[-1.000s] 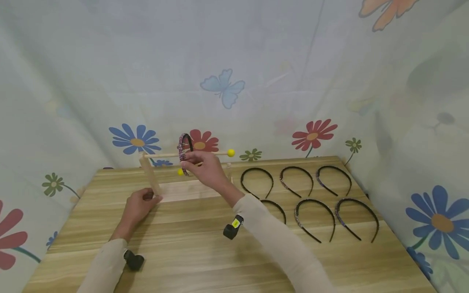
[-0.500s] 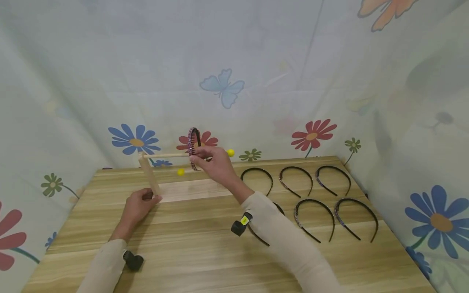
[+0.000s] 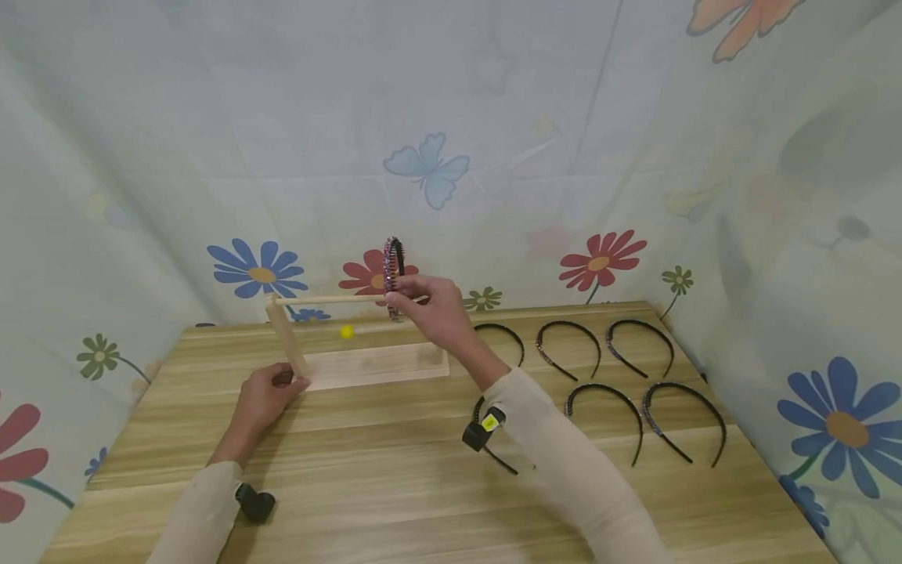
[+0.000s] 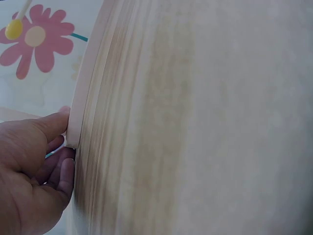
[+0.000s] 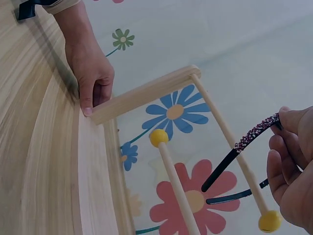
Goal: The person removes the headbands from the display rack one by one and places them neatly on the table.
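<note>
My right hand (image 3: pixel 440 313) pinches a black headband (image 3: pixel 388 270) with sparkling pink and purple beads. In the right wrist view, the headband's two ends lie either side of a wooden rod (image 5: pixel 215 113), close to the yellow ball (image 5: pixel 269 221) at its tip. That rod belongs to a wooden stand (image 3: pixel 377 368) with a flat base and an upright (image 3: pixel 285 335) at the left. Low down at that upright, my left hand (image 3: pixel 262 401) grips the end of the base between thumb and fingers. My right hand hides the rod's tip in the head view.
Several more headbands lie on the table at the right, among them a back one (image 3: pixel 564 322) and a front one (image 3: pixel 649 409); my right forearm partly covers some. The stand's second rod (image 5: pixel 176 183) ends in another yellow ball (image 5: pixel 159 137). A flowered cloth hangs behind.
My right hand has moved right and slightly up with the headband, along the rod toward its yellow ball. The left hand and the stand have stayed in place.
</note>
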A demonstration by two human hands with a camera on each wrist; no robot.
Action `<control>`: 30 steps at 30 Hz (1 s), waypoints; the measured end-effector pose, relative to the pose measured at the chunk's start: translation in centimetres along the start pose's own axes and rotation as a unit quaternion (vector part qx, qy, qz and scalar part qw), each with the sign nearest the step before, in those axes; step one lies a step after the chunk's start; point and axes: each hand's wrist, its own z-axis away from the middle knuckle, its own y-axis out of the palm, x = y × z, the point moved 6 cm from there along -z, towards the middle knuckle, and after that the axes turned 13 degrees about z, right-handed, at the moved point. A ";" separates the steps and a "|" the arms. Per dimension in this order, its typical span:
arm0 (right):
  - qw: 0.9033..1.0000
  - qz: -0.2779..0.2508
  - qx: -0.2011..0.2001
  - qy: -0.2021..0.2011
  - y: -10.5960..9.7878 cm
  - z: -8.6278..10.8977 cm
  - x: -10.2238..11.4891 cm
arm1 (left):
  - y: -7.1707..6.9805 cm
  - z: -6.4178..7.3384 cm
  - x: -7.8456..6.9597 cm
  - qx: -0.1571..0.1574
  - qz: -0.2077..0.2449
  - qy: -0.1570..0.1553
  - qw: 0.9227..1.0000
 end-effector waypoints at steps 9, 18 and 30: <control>1.000 0.003 -0.019 -0.009 -1.9 0.2 -0.4 | 0.0 0.1 0.0 0.000 0.003 0.010 1.000; 0.999 0.017 -0.029 0.001 -3.7 0.5 -1.0 | 0.1 0.2 -0.1 -0.001 0.003 0.007 1.000; 0.999 0.031 -0.036 0.012 -4.9 1.0 -1.9 | 0.0 0.2 -0.2 0.001 -0.001 -0.001 1.000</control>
